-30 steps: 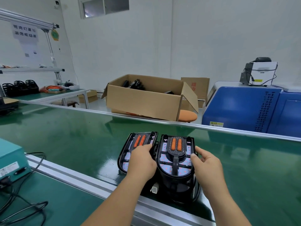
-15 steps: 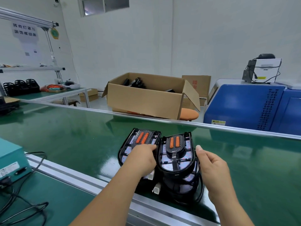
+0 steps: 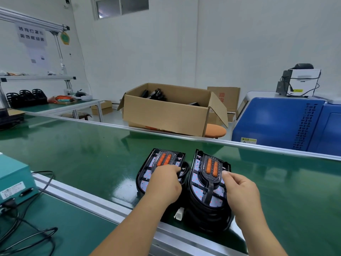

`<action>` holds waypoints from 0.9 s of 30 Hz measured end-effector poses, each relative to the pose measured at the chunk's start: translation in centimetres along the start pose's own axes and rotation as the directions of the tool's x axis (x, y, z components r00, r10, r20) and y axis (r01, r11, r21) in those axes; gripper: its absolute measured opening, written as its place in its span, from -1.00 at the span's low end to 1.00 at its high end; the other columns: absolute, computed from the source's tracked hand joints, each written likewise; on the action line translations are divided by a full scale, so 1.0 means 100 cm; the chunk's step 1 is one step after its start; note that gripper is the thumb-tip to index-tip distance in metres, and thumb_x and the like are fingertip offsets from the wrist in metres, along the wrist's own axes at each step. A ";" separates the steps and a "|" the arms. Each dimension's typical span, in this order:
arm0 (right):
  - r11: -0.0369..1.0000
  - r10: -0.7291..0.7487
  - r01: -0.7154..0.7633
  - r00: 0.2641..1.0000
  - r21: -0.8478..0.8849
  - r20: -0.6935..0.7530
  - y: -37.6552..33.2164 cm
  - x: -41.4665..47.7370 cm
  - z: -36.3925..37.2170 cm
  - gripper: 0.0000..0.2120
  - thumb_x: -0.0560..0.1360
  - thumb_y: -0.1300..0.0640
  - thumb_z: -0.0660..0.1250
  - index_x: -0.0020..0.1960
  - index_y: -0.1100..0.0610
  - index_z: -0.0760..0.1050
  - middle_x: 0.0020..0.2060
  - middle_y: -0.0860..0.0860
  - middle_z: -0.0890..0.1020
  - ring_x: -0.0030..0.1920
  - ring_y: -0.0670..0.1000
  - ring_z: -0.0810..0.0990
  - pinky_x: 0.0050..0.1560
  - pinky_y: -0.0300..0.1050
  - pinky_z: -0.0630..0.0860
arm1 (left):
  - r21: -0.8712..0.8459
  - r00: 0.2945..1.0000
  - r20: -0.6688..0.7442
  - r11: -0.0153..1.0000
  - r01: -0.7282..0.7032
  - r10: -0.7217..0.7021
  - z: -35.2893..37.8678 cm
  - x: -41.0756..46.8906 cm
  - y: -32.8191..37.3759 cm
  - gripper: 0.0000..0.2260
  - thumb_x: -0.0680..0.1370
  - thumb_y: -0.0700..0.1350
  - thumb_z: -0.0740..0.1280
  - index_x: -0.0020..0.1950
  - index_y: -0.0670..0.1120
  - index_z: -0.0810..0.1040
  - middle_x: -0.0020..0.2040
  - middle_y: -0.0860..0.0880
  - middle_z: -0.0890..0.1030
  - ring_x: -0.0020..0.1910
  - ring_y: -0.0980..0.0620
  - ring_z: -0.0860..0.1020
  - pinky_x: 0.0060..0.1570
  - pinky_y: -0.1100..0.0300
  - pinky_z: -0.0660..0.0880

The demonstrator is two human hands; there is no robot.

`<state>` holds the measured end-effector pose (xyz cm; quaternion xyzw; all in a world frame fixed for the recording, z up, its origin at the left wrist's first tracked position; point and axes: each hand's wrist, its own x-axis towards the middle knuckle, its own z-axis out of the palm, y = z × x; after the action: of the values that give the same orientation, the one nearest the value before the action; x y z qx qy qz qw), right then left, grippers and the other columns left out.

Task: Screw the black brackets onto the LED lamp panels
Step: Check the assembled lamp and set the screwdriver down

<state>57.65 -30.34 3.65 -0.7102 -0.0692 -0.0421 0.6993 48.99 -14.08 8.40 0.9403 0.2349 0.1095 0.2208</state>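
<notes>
Two lamp panels lie side by side at the near edge of the glossy green conveyor belt (image 3: 83, 159), within easy reach. The left hand (image 3: 162, 183) lies over the left LED lamp panel (image 3: 145, 179), a black-framed shield of pale, red-dotted board, with its fingers curled onto the inner edge, likely to steady it. The right hand (image 3: 241, 193) pinches the right edge of the matching right LED lamp panel (image 3: 198, 179), probably squaring it so its paddle-shaped black bracket (image 3: 210, 190) sits true for screwing.

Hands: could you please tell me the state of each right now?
Left hand: grips the left panel.
Right hand: pinches the right panel.
</notes>
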 end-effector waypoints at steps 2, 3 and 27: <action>1.000 0.001 -0.001 1.000 -0.028 0.005 0.002 0.000 0.000 -0.85 0.53 0.12 0.40 -0.21 -0.05 0.62 -0.19 -0.17 0.68 -0.09 -0.15 0.62 -0.04 -0.13 0.44 | -0.017 1.000 -0.026 1.000 -0.010 0.009 0.004 -0.001 0.006 -0.51 0.59 -0.30 0.23 0.48 0.04 0.44 0.41 -0.04 0.51 0.33 -0.05 0.51 0.28 0.16 0.44; 0.999 0.007 -0.006 1.000 -0.040 0.006 0.003 0.001 0.000 -0.89 0.52 0.13 0.41 -0.16 -0.03 0.63 -0.17 -0.16 0.68 -0.07 -0.13 0.62 -0.03 -0.13 0.44 | -0.016 0.999 -0.039 1.000 -0.022 0.021 0.004 -0.001 0.010 -0.51 0.58 -0.31 0.22 0.47 0.05 0.45 0.41 -0.04 0.51 0.33 -0.05 0.51 0.29 0.15 0.44; 0.909 -0.144 0.183 0.981 -0.374 0.130 -0.046 -0.017 0.035 -0.75 0.52 0.07 0.32 0.15 -0.04 0.67 -0.20 -0.14 0.61 -0.05 0.02 0.59 -0.03 -0.11 0.50 | -0.088 0.991 -0.137 0.996 -0.001 -0.011 -0.023 -0.008 -0.005 -0.61 0.59 -0.26 0.19 0.32 0.04 0.60 0.30 0.00 0.60 0.22 -0.03 0.57 0.23 0.19 0.49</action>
<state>55.15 -26.90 7.89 -0.8263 -0.1537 -0.0776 0.5362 47.40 -13.21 10.05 0.9194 0.2468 0.1834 0.2453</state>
